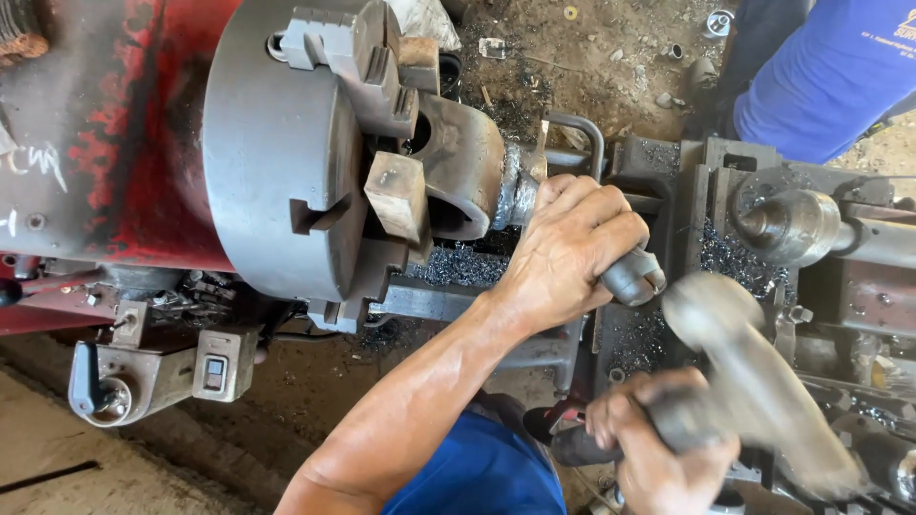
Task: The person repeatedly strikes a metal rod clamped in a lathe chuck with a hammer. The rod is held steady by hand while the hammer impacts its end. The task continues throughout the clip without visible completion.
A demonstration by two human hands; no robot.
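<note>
At centre frame, the left hand (565, 250) is wrapped tight around a grey steel shaft (630, 277) that runs from the forked part (458, 167) clamped in the lathe chuck (277, 153). Lower right, the right hand (658, 448) is closed on the handle of a hammer (739, 367), blurred by motion. Strikes are best kept square on the shaft end, well away from the gripping fingers, with the shaft steadied in line with the chuck

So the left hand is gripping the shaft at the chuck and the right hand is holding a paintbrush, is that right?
Not quite. In the head view the left hand does grip the shaft at the chuck, but the right hand holds a hammer, blurred, not a paintbrush.
</note>
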